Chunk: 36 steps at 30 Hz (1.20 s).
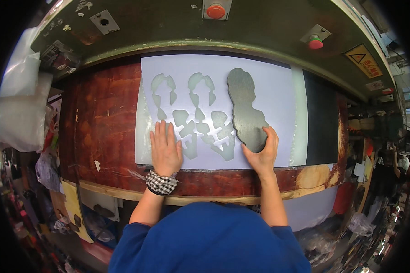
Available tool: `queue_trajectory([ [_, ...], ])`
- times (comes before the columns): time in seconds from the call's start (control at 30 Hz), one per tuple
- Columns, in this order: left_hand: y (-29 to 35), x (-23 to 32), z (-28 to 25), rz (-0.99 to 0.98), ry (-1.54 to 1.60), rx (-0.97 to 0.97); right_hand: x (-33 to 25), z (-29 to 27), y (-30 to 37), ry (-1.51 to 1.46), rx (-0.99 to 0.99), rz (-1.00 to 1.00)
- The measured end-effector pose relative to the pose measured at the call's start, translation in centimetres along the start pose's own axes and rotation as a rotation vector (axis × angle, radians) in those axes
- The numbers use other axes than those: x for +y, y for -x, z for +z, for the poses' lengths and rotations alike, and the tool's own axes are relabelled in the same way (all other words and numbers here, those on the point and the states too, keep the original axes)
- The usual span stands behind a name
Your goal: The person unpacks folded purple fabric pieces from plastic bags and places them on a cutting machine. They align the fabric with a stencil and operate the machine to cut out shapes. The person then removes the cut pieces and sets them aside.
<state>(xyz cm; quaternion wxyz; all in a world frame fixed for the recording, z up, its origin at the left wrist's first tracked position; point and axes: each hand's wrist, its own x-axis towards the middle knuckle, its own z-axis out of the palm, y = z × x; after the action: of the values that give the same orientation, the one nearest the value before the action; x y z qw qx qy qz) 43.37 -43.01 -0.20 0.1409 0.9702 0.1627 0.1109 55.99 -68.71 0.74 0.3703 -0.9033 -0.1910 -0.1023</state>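
Observation:
A white sheet (271,86) lies on the work surface with two matching groups of cut-out shapes in it, and pale material shows through the holes. My left hand (166,148) rests flat on the sheet at the lower left, fingers stretched out, beside the left group of cut-outs (158,84). A dark grey, curvy flat-topped block, which looks like a cutting die (244,107), lies on the sheet right of the cut-outs. My right hand (263,152) grips its near end, thumb at the left edge and fingers at the right; the die's underside is hidden.
A green machine beam (177,25) spans the far side, carrying a red push button (215,11) and another red button (315,42). Beneath the sheet is a red-brown board (105,113), with a black mat (321,118) to the right. Plastic bags (48,170) hang at the left.

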Motion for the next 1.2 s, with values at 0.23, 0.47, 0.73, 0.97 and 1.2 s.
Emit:
queue_trajectory([
  [0.23,-0.4,0.1,0.0,0.006,0.003,0.023,1.3,0.3,1.3,-0.014,0.07,-0.096],
  [0.47,-0.7,-0.2,0.7,0.044,0.037,0.125,1.4,0.3,0.6,-0.004,0.075,-0.062],
  [0.73,-1.3,1.1,-0.7,0.079,-0.046,0.279,1.9,-0.7,-0.4,-0.082,0.096,-0.199],
  [0.97,7.7,4.8,-2.1,0.203,0.075,0.344,1.6,-11.1,-4.9,-0.014,0.646,-0.161],
  [1.2,11.1,5.5,1.2,0.189,0.234,0.375,0.3,-12.3,-2.6,0.201,0.835,-0.186],
])
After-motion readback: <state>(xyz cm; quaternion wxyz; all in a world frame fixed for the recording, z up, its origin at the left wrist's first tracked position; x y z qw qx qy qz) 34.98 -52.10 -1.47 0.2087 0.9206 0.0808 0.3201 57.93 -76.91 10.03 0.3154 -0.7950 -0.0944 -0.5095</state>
